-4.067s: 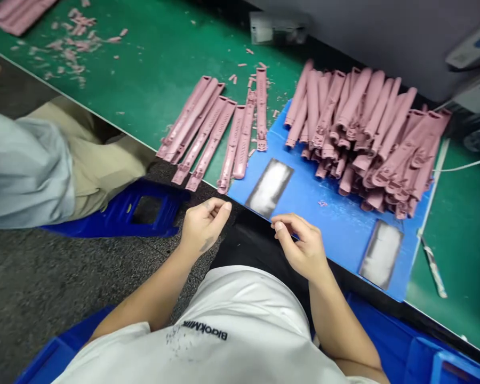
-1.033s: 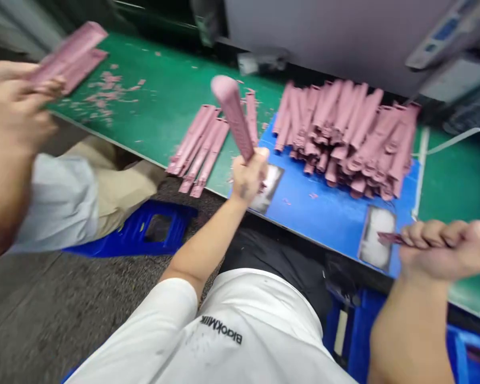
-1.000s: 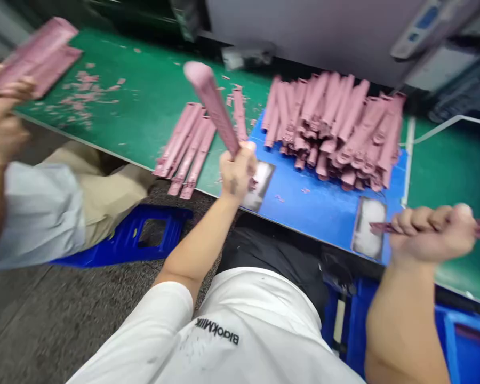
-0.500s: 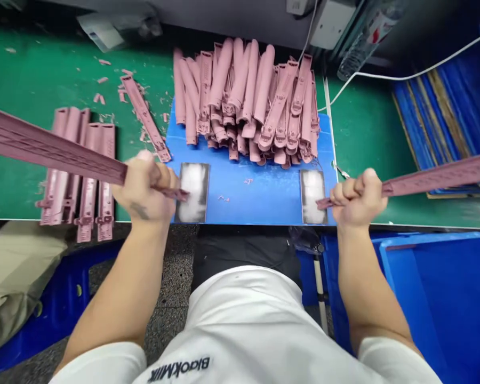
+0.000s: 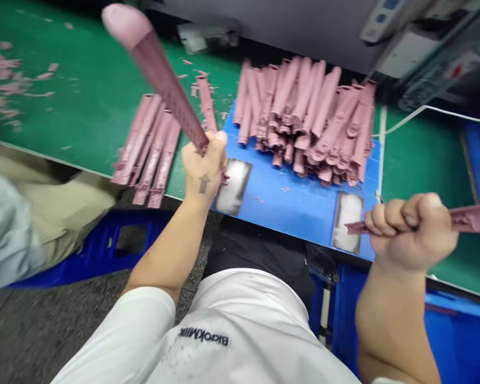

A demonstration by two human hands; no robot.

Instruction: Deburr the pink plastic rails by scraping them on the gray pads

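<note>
My left hand (image 5: pixel 204 168) is wrapped round the end of a long pink plastic part (image 5: pixel 168 80), which points up and away to the left with a rounded far tip. Its short tail pokes out below my fist, above a grey-white pad. Another pink plastic strip (image 5: pixel 474 217) is gripped in my closed right hand (image 5: pixel 414 232); it reaches out of view on the right, and its thin end sticks out over the second pad (image 5: pixel 348 221). Between and beyond my hands lies a heap of similar pink parts (image 5: pixel 304 112) on a blue board (image 5: pixel 284 205).
Several pink parts (image 5: pixel 148 149) lie in a row on the green table (image 5: pixel 92 69), with pink scraps (image 5: pixel 4 85) farther left. A person's leg (image 5: pixel 44 213) is beside a blue stool (image 5: pixel 100 250). A blue bin (image 5: pixel 460 341) stands lower right; a white cable crosses the right.
The view has turned to the left. The part in my left hand has swung from lying sideways to pointing up and away. My right hand still grips its strip, now nearer the camera.
</note>
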